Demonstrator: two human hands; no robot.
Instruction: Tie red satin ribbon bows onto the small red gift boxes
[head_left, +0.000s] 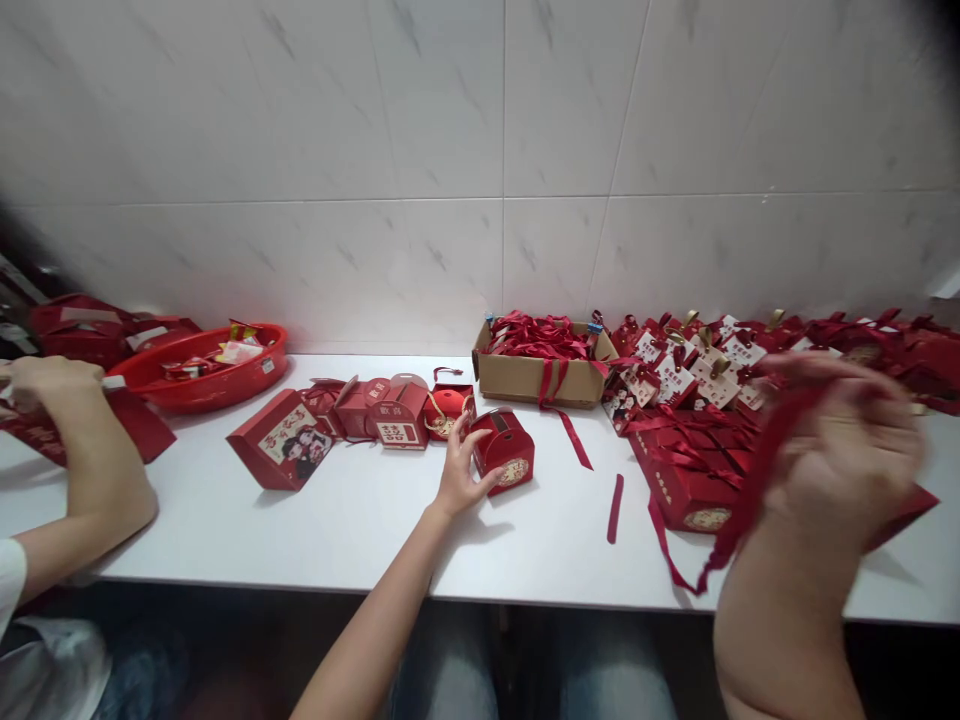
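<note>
My left hand (459,480) rests on the white table with thumb and fingers on the side of a small red gift box (506,455) that has a gold emblem and a dark slot in its rounded top. On the right, my right hand (832,470) is raised near the camera and smeared by motion. A red ribbon (731,530) hangs from it, its lower part looping near the table's front edge. Behind that hand lie larger red gift boxes (690,465) with ribbons on top. A short strip of ribbon (615,510) lies flat between my hands.
A cardboard box (525,380) full of red ribbons stands by the wall. Tagged red boxes (697,370) crowd the back right. Several red boxes (401,410) form a row left of centre. A red basin (199,395) holds small packets, with a co-worker's arm (105,460) beside it.
</note>
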